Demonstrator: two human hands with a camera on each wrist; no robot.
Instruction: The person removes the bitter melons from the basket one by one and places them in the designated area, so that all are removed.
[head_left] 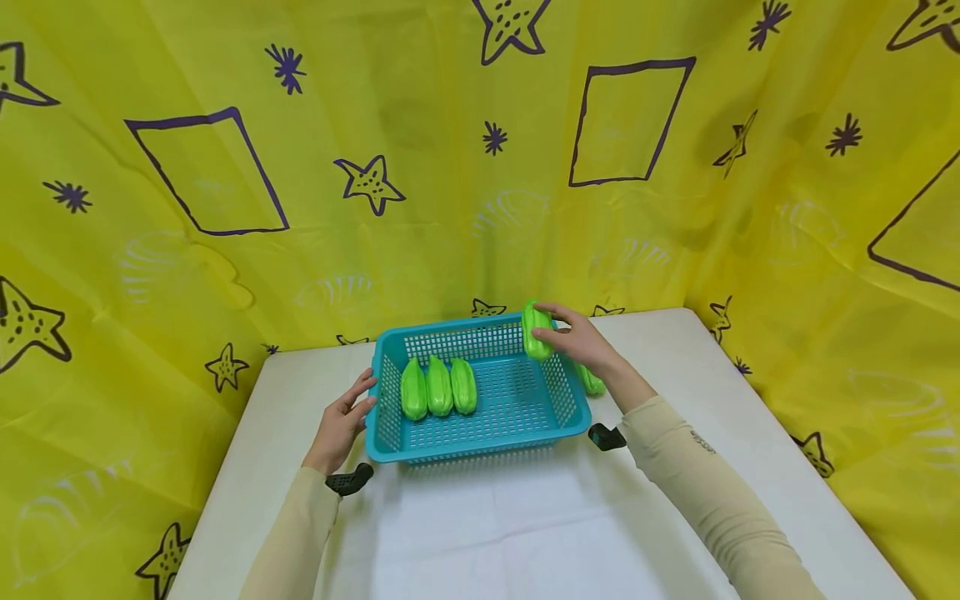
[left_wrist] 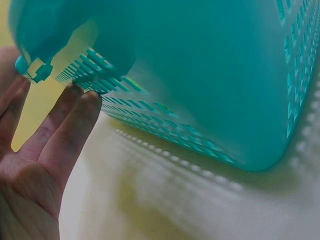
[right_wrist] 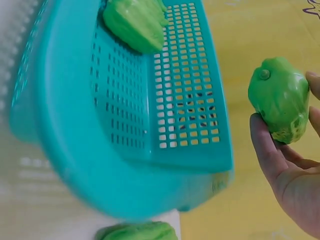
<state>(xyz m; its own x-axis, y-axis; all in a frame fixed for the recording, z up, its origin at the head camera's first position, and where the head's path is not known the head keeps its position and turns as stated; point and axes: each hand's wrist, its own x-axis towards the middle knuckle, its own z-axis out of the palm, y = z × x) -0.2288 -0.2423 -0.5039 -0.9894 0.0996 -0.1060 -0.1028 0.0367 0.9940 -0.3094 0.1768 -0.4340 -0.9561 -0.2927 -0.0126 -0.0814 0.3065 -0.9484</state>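
My right hand (head_left: 576, 337) holds a glossy green ridged vegetable (head_left: 537, 330) above the far right corner of the turquoise basket (head_left: 483, 450). In the right wrist view the held vegetable (right_wrist: 280, 97) shows a round stem stub, with fingertips and thumb about its sides. Three similar green vegetables (head_left: 438, 387) lie side by side in the basket's left half. At the basket's left end, my left hand (head_left: 341, 427) has its fingertips right at the rim. The left wrist view shows its fingers (left_wrist: 70, 140) extended against the perforated side.
One more green vegetable (head_left: 591, 381) lies on the white table (head_left: 495, 533), just outside the basket's right end and partly hidden by the right arm. A yellow patterned curtain (head_left: 435, 250) hangs behind the table and along its sides.
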